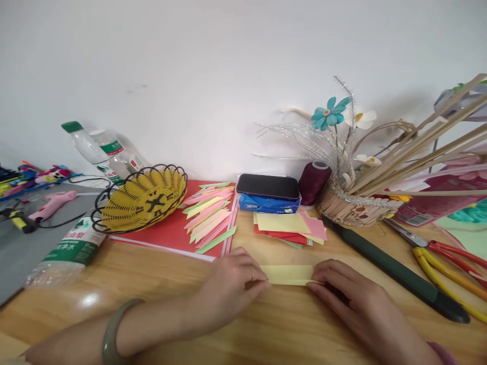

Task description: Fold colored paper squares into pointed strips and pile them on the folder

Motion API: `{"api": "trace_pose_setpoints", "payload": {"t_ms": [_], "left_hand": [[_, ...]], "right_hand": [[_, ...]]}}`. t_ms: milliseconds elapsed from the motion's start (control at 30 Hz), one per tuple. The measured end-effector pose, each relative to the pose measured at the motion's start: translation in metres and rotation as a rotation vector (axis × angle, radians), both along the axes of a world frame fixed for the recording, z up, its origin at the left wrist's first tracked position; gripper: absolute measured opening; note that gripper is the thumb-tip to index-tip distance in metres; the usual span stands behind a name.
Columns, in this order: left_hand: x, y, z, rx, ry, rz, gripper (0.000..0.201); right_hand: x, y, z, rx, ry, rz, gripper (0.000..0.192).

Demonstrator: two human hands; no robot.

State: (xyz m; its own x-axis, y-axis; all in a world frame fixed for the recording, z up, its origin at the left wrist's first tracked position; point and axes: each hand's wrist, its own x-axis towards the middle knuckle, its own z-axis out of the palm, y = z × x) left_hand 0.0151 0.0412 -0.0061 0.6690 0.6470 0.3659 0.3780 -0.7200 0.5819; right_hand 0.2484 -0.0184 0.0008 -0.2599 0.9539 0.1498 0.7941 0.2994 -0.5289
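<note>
Hands on a folded strip of pale yellow paper (289,274), flat on the bench (160,284) right in front of me. My left hand (228,286) pinches its left end with fingers curled down, my right hand (342,289) presses the right end, fingertips closed on the edge. Green bangle (112,329) on my left wrist.

Just behind the strip: small stack of yellow, pink and red paper sheets (291,228). Left of that, fan of cut paper slivers (211,215) in pink, yellow and green lying on a red sheet (167,233). Yellow woven basket in a black wire frame (142,197) sits on the same sheet's far left corner. Black phone (268,186) on top of a blue tissue pack (268,204), dark red thread spool (314,181) beside it. Stick-built basket with paper flowers (355,203) further right, long wooden sticks (429,147) leaning out of it. Long black-green tool (395,271) lies diagonally close to my right hand; yellow-and-red handled tools (449,263) past it.

Left side: water bottle (70,248) lying down, two more bottles (101,149) against the wall, pink glue gun (53,204) on a grey mat (23,253).

Bench is light wood, glossy. Wall (213,76) behind is plain white.
</note>
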Motion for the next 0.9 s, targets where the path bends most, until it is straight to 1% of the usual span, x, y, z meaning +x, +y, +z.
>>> {"api": "trace_pose_setpoints", "payload": {"t_ms": [67, 133, 233, 367, 567, 667, 800, 900], "left_hand": [[0.001, 0.0, 0.0, -0.023, 0.006, 0.03, 0.008], [0.002, -0.001, 0.001, -0.044, 0.034, 0.096, 0.004], [0.003, 0.0, 0.0, -0.088, 0.096, 0.203, 0.015], [0.006, 0.003, 0.0, -0.1, 0.144, 0.236, 0.016], [0.008, 0.004, 0.002, -0.074, 0.158, 0.227, 0.017], [0.007, 0.004, 0.001, -0.049, 0.118, 0.174, 0.014], [0.006, 0.005, -0.002, 0.04, 0.032, 0.075, 0.011], [0.005, 0.003, -0.003, 0.118, 0.012, 0.056, 0.013]], "right_hand": [[-0.001, 0.0, 0.0, -0.037, -0.001, -0.044, 0.023], [-0.001, 0.001, -0.002, -0.06, -0.017, -0.101, 0.023], [0.0, 0.002, -0.006, -0.079, -0.043, -0.178, 0.022], [0.001, 0.004, -0.014, -0.056, -0.067, -0.208, 0.02], [0.003, -0.001, -0.024, -0.014, -0.099, -0.226, 0.019], [0.003, -0.004, -0.025, 0.001, -0.108, -0.221, 0.02], [0.001, -0.004, -0.024, 0.017, -0.116, -0.231, 0.019], [0.0, -0.003, -0.023, 0.03, -0.12, -0.223, 0.017]]}}
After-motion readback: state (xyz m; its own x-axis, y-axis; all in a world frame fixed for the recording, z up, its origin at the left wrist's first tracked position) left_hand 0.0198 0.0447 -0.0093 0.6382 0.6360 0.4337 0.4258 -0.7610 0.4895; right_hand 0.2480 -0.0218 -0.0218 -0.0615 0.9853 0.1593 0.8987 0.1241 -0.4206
